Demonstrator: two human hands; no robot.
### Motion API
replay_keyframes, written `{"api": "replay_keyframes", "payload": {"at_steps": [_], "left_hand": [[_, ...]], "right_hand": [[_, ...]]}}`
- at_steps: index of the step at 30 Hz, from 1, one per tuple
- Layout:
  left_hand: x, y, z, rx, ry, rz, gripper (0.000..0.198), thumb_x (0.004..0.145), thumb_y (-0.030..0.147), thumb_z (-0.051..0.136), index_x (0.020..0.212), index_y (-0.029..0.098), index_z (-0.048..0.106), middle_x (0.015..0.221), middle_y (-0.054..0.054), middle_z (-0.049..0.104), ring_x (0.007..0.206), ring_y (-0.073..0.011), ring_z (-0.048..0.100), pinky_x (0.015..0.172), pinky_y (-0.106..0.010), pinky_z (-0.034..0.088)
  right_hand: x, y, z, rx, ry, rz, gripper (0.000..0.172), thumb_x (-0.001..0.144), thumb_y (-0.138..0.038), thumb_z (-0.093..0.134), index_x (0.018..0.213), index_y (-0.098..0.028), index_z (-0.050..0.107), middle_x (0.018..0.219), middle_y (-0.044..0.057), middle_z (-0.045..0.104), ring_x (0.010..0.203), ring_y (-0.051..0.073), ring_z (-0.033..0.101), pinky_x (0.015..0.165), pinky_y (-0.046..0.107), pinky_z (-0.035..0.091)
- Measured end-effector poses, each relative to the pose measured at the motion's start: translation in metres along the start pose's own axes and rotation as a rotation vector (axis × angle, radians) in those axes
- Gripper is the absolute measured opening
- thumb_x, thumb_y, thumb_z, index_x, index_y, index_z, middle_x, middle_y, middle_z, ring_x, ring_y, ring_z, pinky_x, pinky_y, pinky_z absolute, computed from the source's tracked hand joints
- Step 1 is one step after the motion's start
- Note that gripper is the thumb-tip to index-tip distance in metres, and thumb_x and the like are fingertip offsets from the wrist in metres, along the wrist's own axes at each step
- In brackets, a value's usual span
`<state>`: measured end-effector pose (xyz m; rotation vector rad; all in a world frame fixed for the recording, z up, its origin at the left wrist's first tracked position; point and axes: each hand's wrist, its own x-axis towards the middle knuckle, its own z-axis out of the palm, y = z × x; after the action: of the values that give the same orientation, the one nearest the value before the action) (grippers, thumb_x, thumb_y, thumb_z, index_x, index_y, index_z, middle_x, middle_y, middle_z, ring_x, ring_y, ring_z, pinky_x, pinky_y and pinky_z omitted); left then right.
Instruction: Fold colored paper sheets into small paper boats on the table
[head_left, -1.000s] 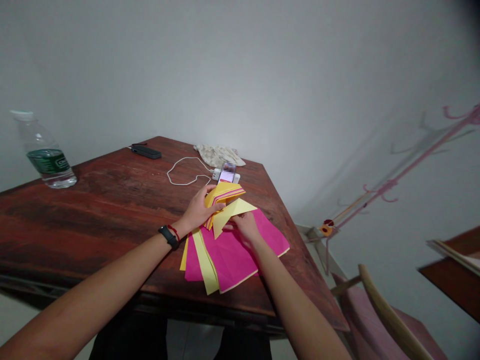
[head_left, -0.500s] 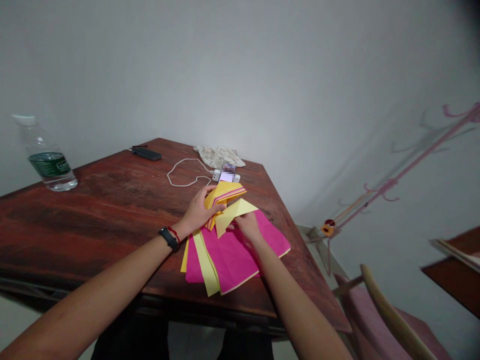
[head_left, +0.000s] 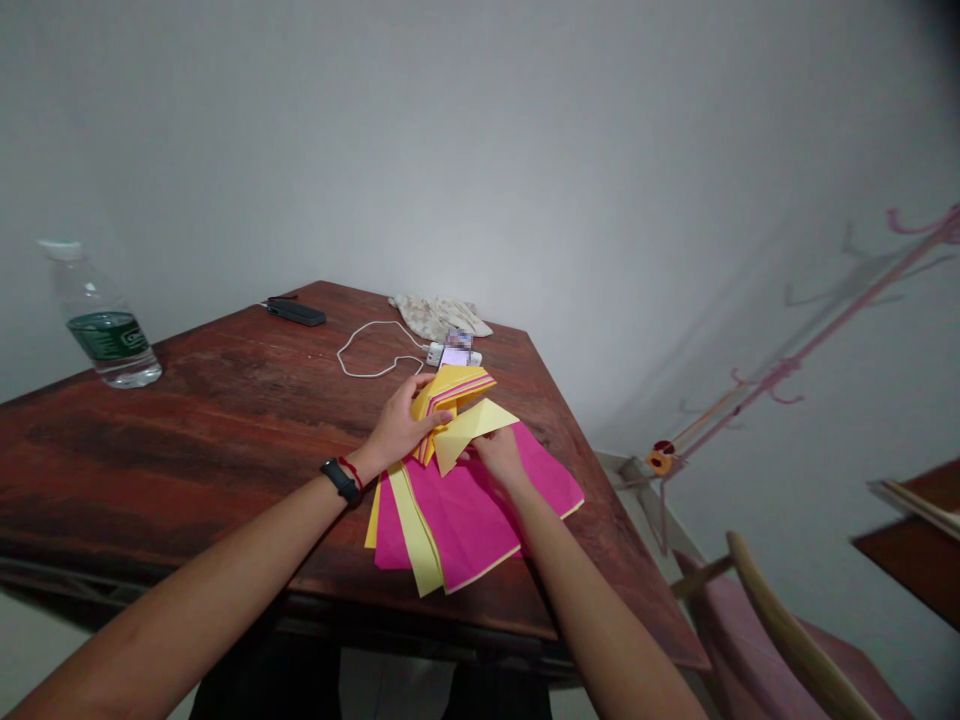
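My left hand point(head_left: 401, 425) is closed around a folded stack of yellow paper point(head_left: 457, 378) with pink and pale edges, its thumb lying on the near side. My right hand point(head_left: 496, 452) grips a pale yellow folded paper point(head_left: 480, 422) from below; several of its fingers are hidden behind that piece. The two folded papers sit close together, and I cannot tell whether they are joined. Beneath both hands, magenta paper sheets point(head_left: 480, 520) lie fanned out with pale yellow sheets point(head_left: 416, 530) showing among them.
On the dark red wooden table point(head_left: 225, 430) stands a water bottle point(head_left: 112, 345) at the left. Behind the papers are a lit phone point(head_left: 456, 354), a white cable point(head_left: 367, 374), a crumpled cloth point(head_left: 435, 315) and a black device point(head_left: 296, 311). A wooden chair point(head_left: 787, 620) is at the right.
The whole view has shifted slightly, moving everything a little right and down. Both hands keep their hold on the folded papers, with hardly any other movement.
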<state>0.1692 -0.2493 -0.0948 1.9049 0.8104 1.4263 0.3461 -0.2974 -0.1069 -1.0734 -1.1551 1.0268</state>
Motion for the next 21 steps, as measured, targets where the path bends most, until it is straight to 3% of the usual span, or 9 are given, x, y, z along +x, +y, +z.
{"api": "replay_keyframes", "payload": {"at_steps": [5, 13, 21], "left_hand": [[0.000, 0.000, 0.000, -0.035, -0.004, 0.004, 0.063, 0.079, 0.052, 0.073, 0.129, 0.020, 0.053, 0.125, -0.013, 0.065, 0.111, -0.0281, 0.064, 0.096, -0.040, 0.051], [0.000, 0.001, -0.002, -0.056, 0.003, 0.065, 0.064, 0.080, 0.051, 0.073, 0.130, 0.018, 0.053, 0.127, -0.014, 0.064, 0.114, -0.0283, 0.063, 0.099, -0.039, 0.049], [-0.004, 0.010, -0.003, 0.056, -0.041, 0.134, 0.072, 0.079, 0.057, 0.072, 0.137, 0.020, 0.052, 0.134, -0.015, 0.060, 0.124, -0.0312, 0.057, 0.107, -0.044, 0.043]], "right_hand": [[0.001, -0.003, -0.002, -0.018, -0.010, 0.028, 0.035, 0.061, -0.019, 0.073, 0.096, -0.018, 0.068, 0.092, 0.007, 0.077, 0.068, 0.022, 0.071, 0.051, 0.028, 0.057], [-0.001, -0.010, -0.003, -0.055, -0.002, -0.021, 0.036, 0.064, -0.022, 0.074, 0.099, -0.020, 0.070, 0.105, 0.008, 0.076, 0.091, 0.026, 0.071, 0.074, 0.035, 0.059], [-0.002, -0.008, 0.002, -0.038, 0.065, -0.060, 0.037, 0.063, -0.021, 0.071, 0.099, -0.019, 0.067, 0.091, 0.006, 0.075, 0.070, 0.021, 0.069, 0.057, 0.029, 0.057]]}}
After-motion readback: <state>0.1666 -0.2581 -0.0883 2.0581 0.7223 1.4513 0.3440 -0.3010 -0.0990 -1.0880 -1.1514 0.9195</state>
